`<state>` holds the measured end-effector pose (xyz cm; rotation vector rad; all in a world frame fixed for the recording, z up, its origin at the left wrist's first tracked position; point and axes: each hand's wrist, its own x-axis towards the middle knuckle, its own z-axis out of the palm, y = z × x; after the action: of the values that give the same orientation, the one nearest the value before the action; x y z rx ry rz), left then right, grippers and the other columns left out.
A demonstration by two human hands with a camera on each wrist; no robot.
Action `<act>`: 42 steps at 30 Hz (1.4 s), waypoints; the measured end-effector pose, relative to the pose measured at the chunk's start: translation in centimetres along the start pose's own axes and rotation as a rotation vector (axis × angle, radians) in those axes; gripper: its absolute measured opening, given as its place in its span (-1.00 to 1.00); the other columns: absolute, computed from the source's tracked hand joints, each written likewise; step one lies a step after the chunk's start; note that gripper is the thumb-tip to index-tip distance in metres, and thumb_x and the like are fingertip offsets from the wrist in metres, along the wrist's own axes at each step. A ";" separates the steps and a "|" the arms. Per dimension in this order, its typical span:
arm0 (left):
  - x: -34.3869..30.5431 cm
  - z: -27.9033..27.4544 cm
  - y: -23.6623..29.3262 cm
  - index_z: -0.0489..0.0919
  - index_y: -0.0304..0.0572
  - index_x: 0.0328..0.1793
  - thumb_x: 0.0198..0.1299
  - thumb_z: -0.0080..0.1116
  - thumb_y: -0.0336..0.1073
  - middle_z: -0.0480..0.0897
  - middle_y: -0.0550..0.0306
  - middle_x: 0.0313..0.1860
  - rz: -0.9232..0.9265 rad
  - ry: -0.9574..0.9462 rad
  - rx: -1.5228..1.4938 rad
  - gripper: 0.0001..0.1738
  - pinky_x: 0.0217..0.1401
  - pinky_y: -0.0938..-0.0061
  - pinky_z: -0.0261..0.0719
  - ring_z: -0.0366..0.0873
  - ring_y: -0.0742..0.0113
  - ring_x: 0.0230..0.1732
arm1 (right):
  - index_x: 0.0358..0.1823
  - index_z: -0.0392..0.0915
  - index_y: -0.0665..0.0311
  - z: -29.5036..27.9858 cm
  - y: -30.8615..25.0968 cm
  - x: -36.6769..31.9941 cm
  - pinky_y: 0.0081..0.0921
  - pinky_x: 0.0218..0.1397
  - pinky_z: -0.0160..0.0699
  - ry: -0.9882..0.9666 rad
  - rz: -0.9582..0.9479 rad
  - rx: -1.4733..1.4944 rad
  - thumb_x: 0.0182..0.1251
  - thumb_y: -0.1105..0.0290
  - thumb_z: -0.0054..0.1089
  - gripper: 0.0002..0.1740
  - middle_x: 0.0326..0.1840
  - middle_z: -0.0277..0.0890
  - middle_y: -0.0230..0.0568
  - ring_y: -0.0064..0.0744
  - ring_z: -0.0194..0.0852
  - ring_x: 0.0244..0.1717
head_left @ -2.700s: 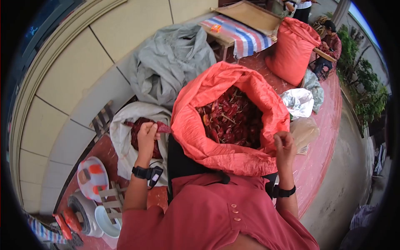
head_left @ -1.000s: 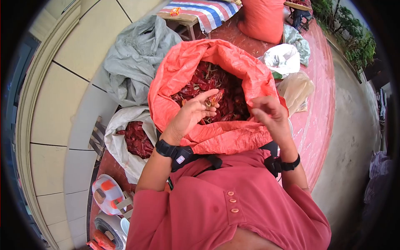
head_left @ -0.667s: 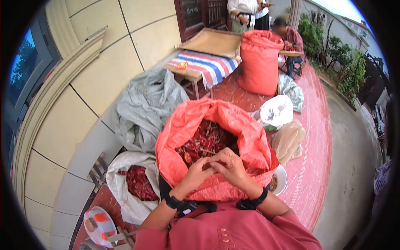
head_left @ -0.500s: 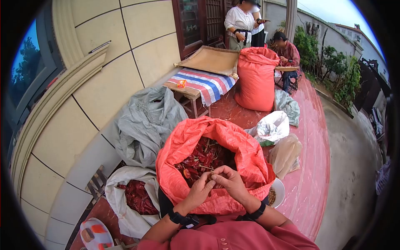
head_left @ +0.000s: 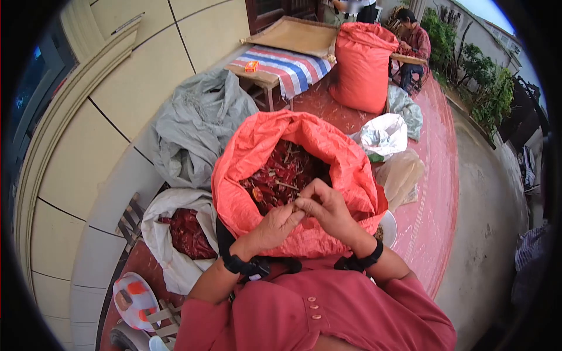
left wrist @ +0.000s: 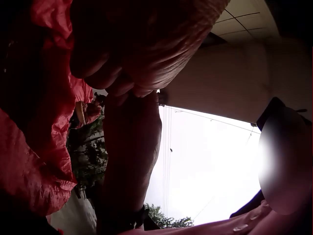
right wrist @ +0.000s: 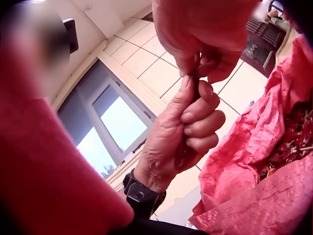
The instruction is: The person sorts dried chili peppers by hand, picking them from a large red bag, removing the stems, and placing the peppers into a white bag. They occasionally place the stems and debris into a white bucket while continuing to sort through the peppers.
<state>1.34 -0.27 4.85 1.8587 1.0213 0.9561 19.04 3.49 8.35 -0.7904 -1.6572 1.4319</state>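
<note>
Both hands meet over the near rim of an open red sack [head_left: 246, 152] holding dried red chilies [head_left: 281, 175]. My left hand [head_left: 272, 228] is curled round a dark red chili [right wrist: 182, 155], most of it hidden by the fingers in the right wrist view, where the left hand [right wrist: 168, 129] is upright. Thumb and fingers of my right hand [head_left: 333, 213] pinch the chili's upper end at the left fingertips; in the right wrist view the right hand [right wrist: 203, 32] comes from above. The left wrist view is dark, with the left hand [left wrist: 146, 44] above the right forearm.
A white sack [head_left: 158, 228] of red chilies stands at left, a grey sack [head_left: 199, 123] behind it. Further back are a striped cloth [head_left: 287, 64] on a table, a full red sack [head_left: 363, 70] and a seated person [head_left: 415, 44]. A white bowl [head_left: 389, 228] sits at right.
My left hand has moved from the white sack across to the red one. My right hand has left the sack's right rim and come against the left fingers. The head view has shifted.
</note>
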 end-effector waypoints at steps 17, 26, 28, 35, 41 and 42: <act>-0.3 -0.8 -0.2 0.42 -0.32 -0.10 0.39 -0.03 -0.28 0.55 -0.14 -0.33 0.186 0.051 0.298 -0.79 -0.25 0.18 0.54 0.57 -0.11 -0.28 | -0.31 0.44 0.22 1.1 2.4 0.1 -0.69 -0.32 0.48 0.024 0.268 0.673 0.39 0.25 0.21 -0.77 -0.43 0.50 -0.40 -0.68 0.43 -0.42; -0.7 -0.3 0.4 0.43 -0.26 -0.12 0.39 -0.01 -0.25 0.57 -0.17 -0.27 -0.035 0.264 0.255 -0.80 -0.28 0.10 0.51 0.56 -0.19 -0.26 | -0.32 0.49 0.30 1.7 1.0 -1.2 -0.58 -0.18 0.58 0.065 -0.349 0.100 0.29 0.52 0.25 -0.91 -0.16 0.56 -0.26 -0.49 0.55 -0.23; -0.7 -0.1 0.3 0.45 -0.24 -0.06 0.38 0.00 -0.24 0.57 -0.14 -0.26 0.004 0.331 0.286 -0.79 -0.26 0.12 0.50 0.56 -0.14 -0.23 | -0.33 0.50 0.33 1.2 -0.4 -2.0 -0.51 -0.16 0.60 0.021 -0.469 -0.192 0.16 0.59 0.31 -0.87 -0.11 0.56 -0.17 -0.36 0.58 -0.16; -1.4 -1.5 1.4 0.48 -0.18 0.11 0.20 0.23 -0.33 0.45 0.04 -0.26 0.246 0.399 0.374 -0.64 -0.14 0.32 0.41 0.41 0.10 -0.24 | -0.21 0.49 0.35 -2.6 1.1 -5.0 -0.56 -0.09 0.56 0.525 -0.435 -0.455 0.16 0.74 0.23 -0.79 -0.14 0.60 -0.13 -0.37 0.60 -0.10; -3.6 -3.2 1.1 0.51 -0.21 0.07 0.18 0.26 -0.35 0.45 0.06 -0.23 0.172 0.476 0.311 -0.66 -0.08 0.34 0.40 0.42 0.14 -0.22 | -0.17 0.51 0.29 -12.1 7.4 -8.4 -0.58 -0.13 0.59 0.865 -0.160 -0.448 0.38 0.60 0.06 -0.91 -0.06 0.57 -0.26 -0.55 0.53 -0.12; -4.3 -3.7 1.0 0.52 -0.22 0.06 0.17 0.27 -0.36 0.47 0.06 -0.21 0.143 0.554 0.359 -0.67 -0.06 0.34 0.41 0.43 0.15 -0.20 | -0.16 0.51 0.29 -13.9 9.1 -9.3 -0.59 -0.15 0.60 0.897 -0.105 -0.430 0.40 0.58 0.05 -0.92 -0.08 0.57 -0.27 -0.56 0.53 -0.13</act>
<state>-3.25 -3.44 6.17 2.0219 1.4795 1.5067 35.37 3.91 -1.44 -1.3140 -1.2461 0.4812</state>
